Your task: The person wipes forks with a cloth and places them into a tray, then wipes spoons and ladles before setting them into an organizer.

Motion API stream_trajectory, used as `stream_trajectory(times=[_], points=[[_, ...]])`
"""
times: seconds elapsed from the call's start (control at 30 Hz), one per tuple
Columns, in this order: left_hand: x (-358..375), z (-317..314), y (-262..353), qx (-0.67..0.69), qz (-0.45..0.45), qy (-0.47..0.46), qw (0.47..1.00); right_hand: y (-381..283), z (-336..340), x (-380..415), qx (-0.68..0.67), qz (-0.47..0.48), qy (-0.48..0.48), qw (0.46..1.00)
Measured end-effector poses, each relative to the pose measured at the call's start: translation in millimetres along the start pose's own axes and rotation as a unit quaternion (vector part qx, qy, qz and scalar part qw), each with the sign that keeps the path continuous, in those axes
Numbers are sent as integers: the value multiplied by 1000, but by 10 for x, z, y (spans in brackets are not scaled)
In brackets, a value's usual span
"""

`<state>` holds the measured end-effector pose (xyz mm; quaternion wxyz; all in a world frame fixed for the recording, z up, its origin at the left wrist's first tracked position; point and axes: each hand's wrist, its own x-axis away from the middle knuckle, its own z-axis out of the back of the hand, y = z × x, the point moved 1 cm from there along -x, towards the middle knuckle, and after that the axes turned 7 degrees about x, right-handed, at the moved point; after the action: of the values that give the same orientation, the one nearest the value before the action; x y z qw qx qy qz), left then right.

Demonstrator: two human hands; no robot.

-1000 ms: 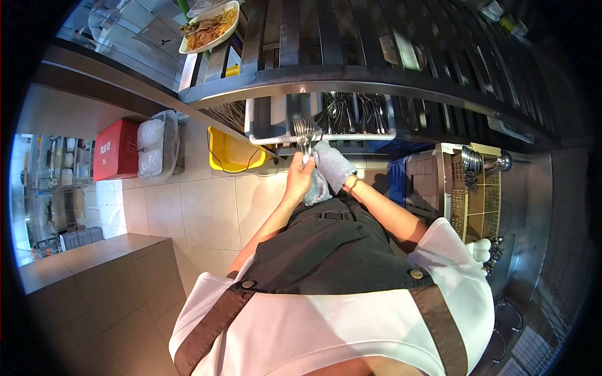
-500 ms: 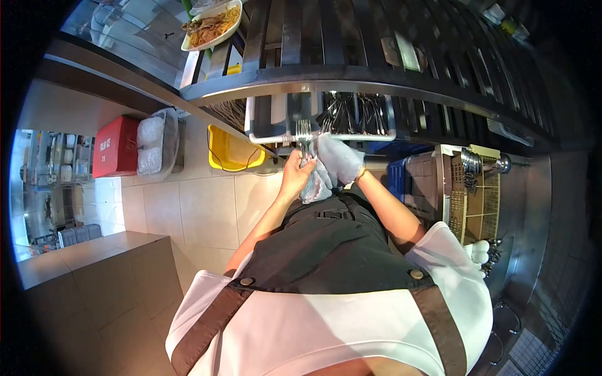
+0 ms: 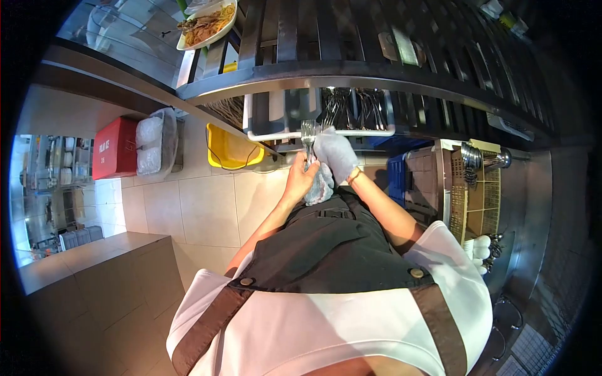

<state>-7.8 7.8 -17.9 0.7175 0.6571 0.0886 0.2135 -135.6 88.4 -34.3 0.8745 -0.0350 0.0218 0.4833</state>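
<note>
**Hands wiping forks with a cloth at a cutlery tray**

A person in a dark apron [image 3: 332, 250] stands over a tiled floor [image 3: 207, 207]. Directly in front of the apron sits a white cutlery tray [image 3: 326, 122] filled with utensils. Just before the tray, the right hand [image 3: 337, 153], wrapped in a grey cloth [image 3: 321, 186], closes around a bunch of forks [image 3: 308, 133]. The left hand [image 3: 301, 178] has its fingers closed on the fork handles and the cloth.
</note>
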Motion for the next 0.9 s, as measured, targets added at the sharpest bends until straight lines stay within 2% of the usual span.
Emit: stream_trajectory(times=[0.07,0.13,0.17,0.2,0.27,0.3,0.33,0.4,0.43,0.47,0.5,0.53,0.57,0.6,0.63,0.67,0.7,0.73,0.77,0.8,0.83,0.87,0.9], points=[[47,18,48,21,5,5,1000,131,346,-8,-38,8,50,998],[58,71,-95,61,20,12,998,162,834,13,-102,-64,11,993],[69,104,-67,61,32,-2,998,148,921,23,-92,-87,-36,991],[69,122,-39,62,43,-15,997,120,959,33,-81,-109,-83,987],[-3,72,37,72,16,-6,997,-38,854,114,-110,-102,-89,985],[-34,60,61,81,-10,3,997,-157,997,255,-40,8,-9,999],[-42,62,52,82,-9,5,997,-237,12,231,-83,-15,25,996],[-59,52,-60,58,-8,4,998,-146,47,179,-99,74,51,991],[-53,40,-167,71,24,11,997,-127,65,183,-96,74,53,991],[-5,40,-226,71,23,10,997,-177,424,189,-43,-38,-34,998],[39,44,-262,103,40,16,994,-191,624,183,11,-150,-119,982],[64,54,-293,135,58,22,989,-126,589,157,10,-149,-117,982],[83,82,-343,138,108,16,984,-20,516,123,33,-78,-114,990],[88,94,-271,138,108,17,984,18,640,55,55,-7,-111,992],[88,101,-199,158,105,17,982,124,761,-27,18,-38,-192,981],[91,100,-138,178,104,17,978,296,274,-74,-12,40,-3,999],[57,113,-141,147,124,31,981,230,768,-122,-51,-33,-137,989],[35,113,-45,166,115,33,979,145,1313,-179,-88,-105,-264,955],[4,98,16,172,75,41,981,178,939,-98,-279,-276,-193,899],[-44,86,57,179,33,50,982,211,579,-17,-449,-424,-108,779],[-77,95,20,181,32,53,982,124,767,54,-290,-293,-99,906],[-108,89,-56,166,23,49,985,43,956,131,-114,-146,-87,979],[-128,64,-98,151,14,43,987,21,607,174,-110,-50,-39,992]])
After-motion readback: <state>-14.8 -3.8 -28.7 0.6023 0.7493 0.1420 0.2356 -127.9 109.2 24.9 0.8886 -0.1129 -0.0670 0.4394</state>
